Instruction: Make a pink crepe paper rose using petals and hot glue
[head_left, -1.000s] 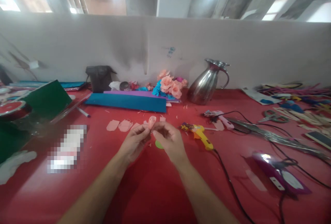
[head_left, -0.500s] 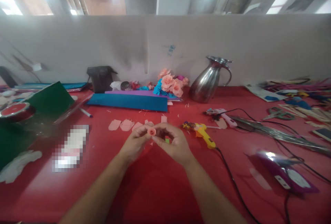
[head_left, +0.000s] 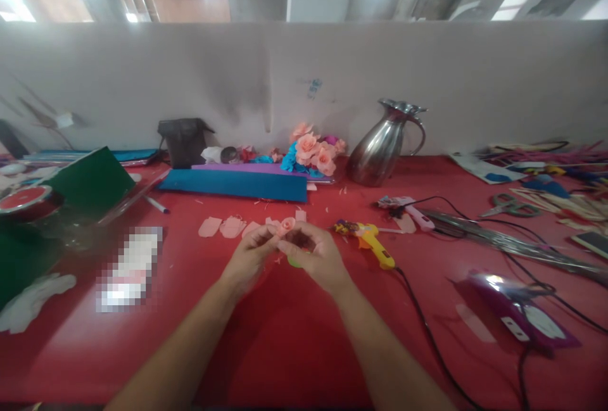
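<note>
Both hands meet over the red tabletop (head_left: 285, 347); the left hand (head_left: 249, 259) and the right hand (head_left: 316, 256) each pinch, fingertips closed, the small rolled pink paper bud (head_left: 286, 225), held between them just above the table. Half a second earlier the bud faced the camera end-on, its spiral showing; now it sits slightly higher and tips away, so the winding looks to be in progress. Loose pink paper petals (head_left: 221, 227) lie just beyond; a yellow plastic glue gun (head_left: 373, 243) rests near the right hand. No writing is legible; the blue wall mark (head_left: 313, 89) is too blurred to read.
</note>
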`<state>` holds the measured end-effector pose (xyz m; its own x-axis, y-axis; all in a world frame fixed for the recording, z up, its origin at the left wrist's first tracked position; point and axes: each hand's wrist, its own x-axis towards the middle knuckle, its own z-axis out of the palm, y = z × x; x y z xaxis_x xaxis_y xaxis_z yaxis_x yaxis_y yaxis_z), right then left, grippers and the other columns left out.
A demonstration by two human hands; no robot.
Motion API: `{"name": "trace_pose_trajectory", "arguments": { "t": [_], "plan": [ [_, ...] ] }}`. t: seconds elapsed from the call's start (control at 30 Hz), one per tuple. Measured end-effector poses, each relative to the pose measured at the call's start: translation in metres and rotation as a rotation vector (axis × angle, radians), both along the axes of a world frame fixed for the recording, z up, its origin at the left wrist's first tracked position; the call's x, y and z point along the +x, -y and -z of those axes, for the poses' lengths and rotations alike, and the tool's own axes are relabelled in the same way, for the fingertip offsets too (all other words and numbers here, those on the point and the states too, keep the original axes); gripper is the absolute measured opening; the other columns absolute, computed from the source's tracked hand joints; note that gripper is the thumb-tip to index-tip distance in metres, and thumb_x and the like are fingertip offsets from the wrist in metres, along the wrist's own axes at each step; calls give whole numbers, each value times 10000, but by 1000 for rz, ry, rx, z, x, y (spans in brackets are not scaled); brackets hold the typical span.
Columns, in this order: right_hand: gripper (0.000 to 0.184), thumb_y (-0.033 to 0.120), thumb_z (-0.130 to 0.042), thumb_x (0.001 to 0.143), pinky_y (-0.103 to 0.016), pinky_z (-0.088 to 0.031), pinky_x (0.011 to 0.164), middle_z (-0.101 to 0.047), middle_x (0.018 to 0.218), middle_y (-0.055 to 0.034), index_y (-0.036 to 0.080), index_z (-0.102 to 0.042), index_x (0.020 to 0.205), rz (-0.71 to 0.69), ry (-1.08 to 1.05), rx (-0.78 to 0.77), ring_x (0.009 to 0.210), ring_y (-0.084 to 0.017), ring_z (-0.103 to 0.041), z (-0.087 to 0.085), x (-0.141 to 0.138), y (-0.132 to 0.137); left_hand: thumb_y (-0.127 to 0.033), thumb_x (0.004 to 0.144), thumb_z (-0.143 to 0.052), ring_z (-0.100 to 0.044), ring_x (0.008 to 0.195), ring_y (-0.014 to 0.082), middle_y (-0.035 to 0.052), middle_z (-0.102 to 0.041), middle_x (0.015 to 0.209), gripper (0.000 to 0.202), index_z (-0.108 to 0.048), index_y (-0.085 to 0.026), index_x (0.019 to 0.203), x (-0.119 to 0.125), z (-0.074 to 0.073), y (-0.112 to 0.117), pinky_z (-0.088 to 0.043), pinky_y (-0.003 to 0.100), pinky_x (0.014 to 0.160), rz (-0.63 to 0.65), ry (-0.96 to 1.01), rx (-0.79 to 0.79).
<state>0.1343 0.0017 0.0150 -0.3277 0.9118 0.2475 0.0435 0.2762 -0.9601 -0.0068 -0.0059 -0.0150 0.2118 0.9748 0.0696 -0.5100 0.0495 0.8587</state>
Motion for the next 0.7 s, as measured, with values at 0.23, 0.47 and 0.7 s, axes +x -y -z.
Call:
{"name": "trace_pose_trajectory", "arguments": {
  "t": [0.23, 0.47, 0.7],
  "plan": [
    [91, 275, -637, 784, -232, -385, 538, -505, 652, 23, 213, -635, 717, 163, 23, 135, 585, -110, -475, 6, -6, 1, -247, 747, -689, -589, 779, 130, 6, -666, 799, 79, -700, -208, 814, 2, 2, -1, -432, 269, 774, -60, -53, 16],
    [96, 275, -645, 778, -243, -411, 548, -521, 659, 10, 224, -668, 701, 195, 36, 188, 599, -121, -479, 5, -5, 2, -233, 738, -699, -601, 807, 135, 11, -680, 784, 63, -713, -195, 786, 2, 3, -1, -433, 262, 782, -45, 7, -23],
    [67, 268, -659, 769, -258, -434, 579, -542, 694, 3, 240, -688, 716, 199, 21, 198, 631, -131, -509, 7, -6, 1, -217, 714, -724, -606, 851, 129, 13, -700, 839, 85, -727, -202, 798, 3, 4, 0, -435, 258, 825, -58, 44, -70]
  ]
}}
